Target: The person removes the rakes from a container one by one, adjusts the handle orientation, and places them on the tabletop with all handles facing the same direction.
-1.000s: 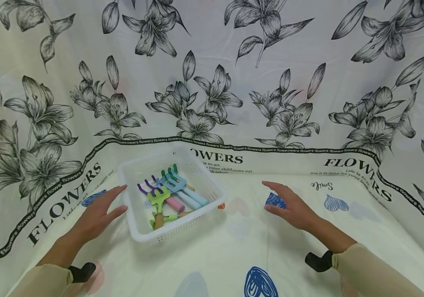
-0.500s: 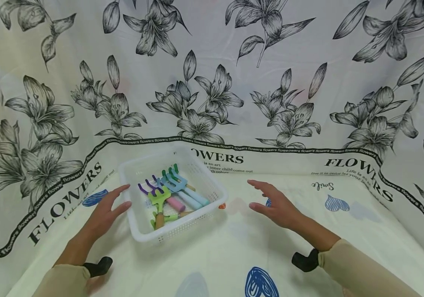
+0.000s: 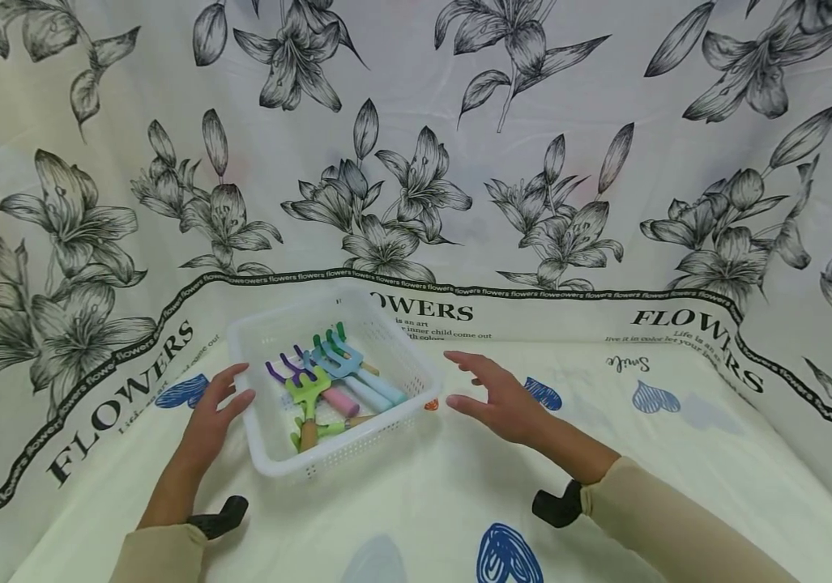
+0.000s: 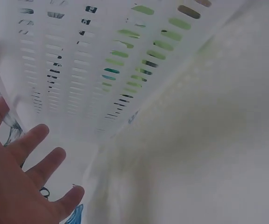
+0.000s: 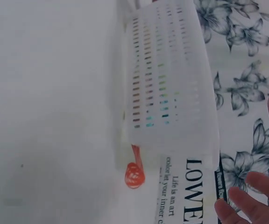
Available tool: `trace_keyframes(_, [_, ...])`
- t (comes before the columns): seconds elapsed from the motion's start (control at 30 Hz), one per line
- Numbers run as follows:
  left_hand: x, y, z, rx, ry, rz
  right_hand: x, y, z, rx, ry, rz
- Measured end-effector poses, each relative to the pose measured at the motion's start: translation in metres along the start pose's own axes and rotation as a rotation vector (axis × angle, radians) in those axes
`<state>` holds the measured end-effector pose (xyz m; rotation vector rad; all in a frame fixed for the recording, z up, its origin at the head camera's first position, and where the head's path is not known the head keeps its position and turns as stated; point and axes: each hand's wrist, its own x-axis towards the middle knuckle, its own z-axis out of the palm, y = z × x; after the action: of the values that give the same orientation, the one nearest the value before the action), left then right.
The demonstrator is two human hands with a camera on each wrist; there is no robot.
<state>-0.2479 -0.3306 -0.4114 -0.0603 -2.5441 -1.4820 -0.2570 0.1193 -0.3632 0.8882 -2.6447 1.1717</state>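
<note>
A white plastic basket [image 3: 270, 467] with slotted walls sits at an angle on the cloth, left of centre in the head view. Several small garden forks lie inside: a lime green fork [image 3: 308, 394] with a wooden handle, light blue forks [image 3: 346, 366], a purple fork [image 3: 292, 366] and a dark green one behind. My left hand [image 3: 213, 417] is at the basket's left rim, thumb and fingers spread. To the right of the basket, my right hand [image 3: 496, 397] hovers with its fingers extended towards the wall, a gap between them. Neither hand holds anything.
A pale cloth [image 3: 416, 518] printed with hearts and lettering covers the surface. Behind the basket rises a white curtain [image 3: 416, 97] with black flower drawings. Black wrist mounts [image 3: 560, 504] sit at both sleeve cuffs.
My right hand has moved left, closer to the basket's right side. My left forearm has swung inward while the hand stays near the left rim. The basket and forks have not moved.
</note>
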Motion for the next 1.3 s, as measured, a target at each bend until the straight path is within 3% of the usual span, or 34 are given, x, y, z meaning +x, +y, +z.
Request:
trace_keyframes(0.33, [-0.002, -0.011, 0.000, -0.015, 0.029, -0.075, 0.023, -0.026, 0.030, 0.084, -0.059, -0.028])
trace_keyframes(0.57, [-0.007, -0.014, -0.001, -0.069, 0.047, -0.089, 0.049, -0.038, 0.044, -0.015, -0.150, -0.028])
trace_keyframes(0.87, [-0.010, -0.013, 0.000, -0.101, 0.039, -0.096, 0.081, -0.043, 0.064, -0.067, -0.220, -0.020])
trace_keyframes(1.07, [-0.006, -0.011, 0.004, -0.118, 0.034, -0.068, 0.102, -0.038, 0.071, -0.108, -0.265, 0.052])
trace_keyframes(1.3, [-0.003, -0.007, 0.009, -0.133, 0.026, -0.064, 0.115, -0.038, 0.072, -0.137, -0.375, 0.150])
